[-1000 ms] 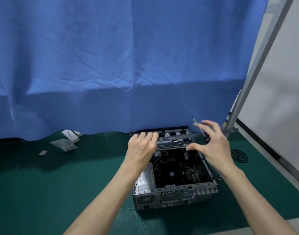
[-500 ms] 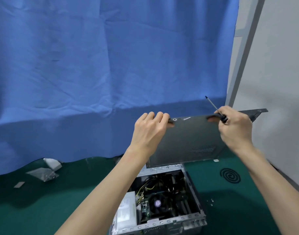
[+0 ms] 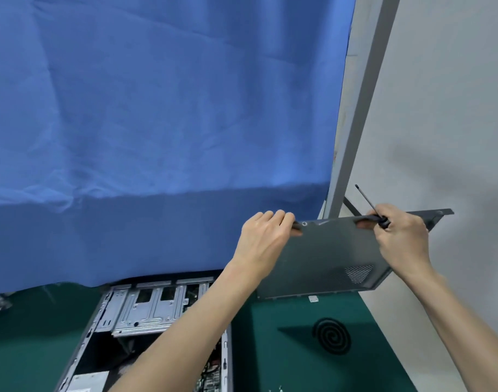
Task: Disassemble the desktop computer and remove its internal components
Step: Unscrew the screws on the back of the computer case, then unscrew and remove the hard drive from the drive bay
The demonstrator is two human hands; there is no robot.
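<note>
The open desktop case lies on the green mat at the bottom, its silver drive cage and dark interior showing; my left forearm hides part of it. Both hands hold the grey side panel up in the air to the right of the case. My left hand grips the panel's top left edge. My right hand grips the top edge further right, and also holds a thin black screwdriver that points up and left.
A blue curtain hangs behind the case. A grey metal post and a white wall stand at the right. On the green mat lie a black spiral coil, a small white tag and tiny screws.
The side panel came off the case and was lifted up, then carried to the right. The view has shifted closer, so the case now sits lower left.
</note>
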